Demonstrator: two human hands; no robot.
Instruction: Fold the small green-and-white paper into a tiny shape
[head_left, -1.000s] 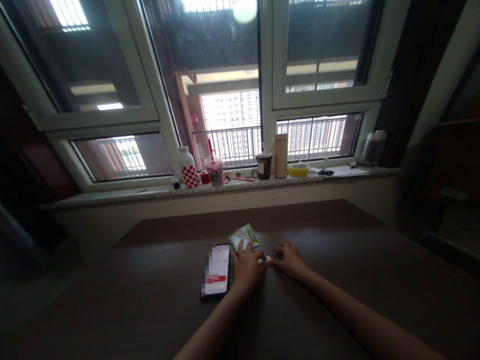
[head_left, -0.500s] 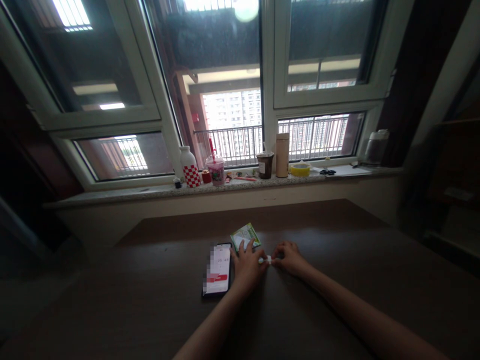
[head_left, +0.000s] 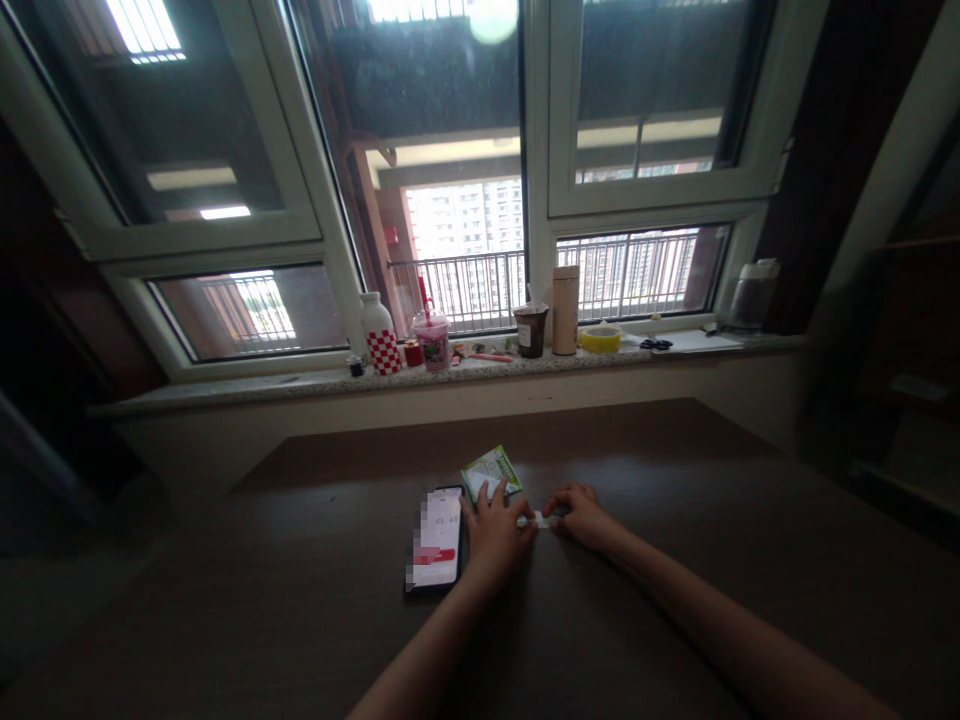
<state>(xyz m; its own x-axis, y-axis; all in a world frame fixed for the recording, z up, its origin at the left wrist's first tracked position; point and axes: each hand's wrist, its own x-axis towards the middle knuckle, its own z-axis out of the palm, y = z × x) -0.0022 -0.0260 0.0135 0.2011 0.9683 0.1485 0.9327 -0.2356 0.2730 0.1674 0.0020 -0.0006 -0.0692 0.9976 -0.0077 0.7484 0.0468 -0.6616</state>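
A small white piece (head_left: 541,520), too small to make out well, lies between my two hands on the dark table. My left hand (head_left: 496,530) pinches its left end between thumb and index finger, while the other fingers spread toward a green and white packet (head_left: 493,472). My right hand (head_left: 583,517) has its bent fingers closed at the right end of the piece. Just left of my left hand is a phone (head_left: 436,540) with a lit screen showing digits and a red button.
The brown table (head_left: 300,560) reaches toward a window sill (head_left: 315,382). On the sill stand a checkered bottle (head_left: 382,340), a pink cup (head_left: 431,342), a dark drink cup (head_left: 531,332), a tan flask (head_left: 565,312), yellow tape (head_left: 601,342) and black scissors (head_left: 656,344).
The fingertips have shifted slightly around the white piece, and the right fingertips sit a little farther right. The phone and packet have not moved.
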